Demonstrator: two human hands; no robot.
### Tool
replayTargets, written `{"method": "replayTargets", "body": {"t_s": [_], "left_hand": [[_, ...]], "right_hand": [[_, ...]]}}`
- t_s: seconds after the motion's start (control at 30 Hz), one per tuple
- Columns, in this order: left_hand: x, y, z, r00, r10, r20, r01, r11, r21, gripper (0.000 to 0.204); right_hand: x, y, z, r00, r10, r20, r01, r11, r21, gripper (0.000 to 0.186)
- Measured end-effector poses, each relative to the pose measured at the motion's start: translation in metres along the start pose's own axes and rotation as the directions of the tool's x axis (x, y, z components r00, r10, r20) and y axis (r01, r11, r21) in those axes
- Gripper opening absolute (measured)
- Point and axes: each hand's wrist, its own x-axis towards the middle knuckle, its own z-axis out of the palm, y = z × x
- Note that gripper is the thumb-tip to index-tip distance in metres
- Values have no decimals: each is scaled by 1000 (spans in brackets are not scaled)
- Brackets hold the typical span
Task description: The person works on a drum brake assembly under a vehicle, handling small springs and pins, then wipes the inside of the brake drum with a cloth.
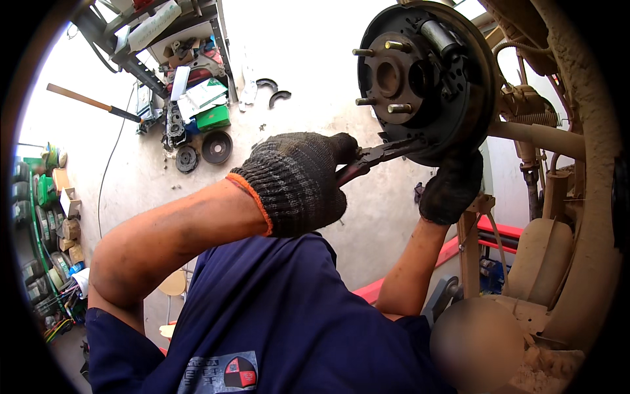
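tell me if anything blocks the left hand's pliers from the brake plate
Nothing visible does: the pliers in the left hand reach across the lower part of the black brake plate. The right hand is at the plate's lower edge, not between them. Actual contact is unclear.

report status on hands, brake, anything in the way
Left hand gripping pliers near bottom of brake assembly. Right hand at its lower edge. Studded hub close above pliers.

brake plate (pixel 469 108) up there, black, round, upright | hub (pixel 377 84) brownish, four studs (pixel 398 45) jutting | pliers (pixel 375 156) red-handled, slanting to plate's lower edge
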Motion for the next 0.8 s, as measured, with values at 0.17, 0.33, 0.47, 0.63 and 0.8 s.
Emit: {"method": "replayTargets", "body": {"t_s": [0.17, 0.33, 0.47, 0.63, 0.8], "left_hand": [[6, 1, -12, 937, -98, 335, 214, 920, -328, 51], [18, -37, 14, 889, 97, 447, 278, 662, -696, 40], [13, -32, 13, 820, 199, 536, 415, 438, -797, 38], [23, -32, 13, 773, 494, 398, -145, 748, -647, 28], [-3, -28, 7, 922, 243, 301, -202, 966, -162, 71]], "right_hand": [[2, -2, -2, 993, -117, 32, 121, 984, -131, 31], [-1, 3, 1, 996, -79, -35, 77, 996, -46, 30], [0, 4, 8, 995, -36, -88, 50, 986, 159, 32], [4, -2, 2, 998, -49, -48, 46, 997, -54, 31], [1, -10, -2, 992, 129, -7, -129, 991, -23, 29]]}}
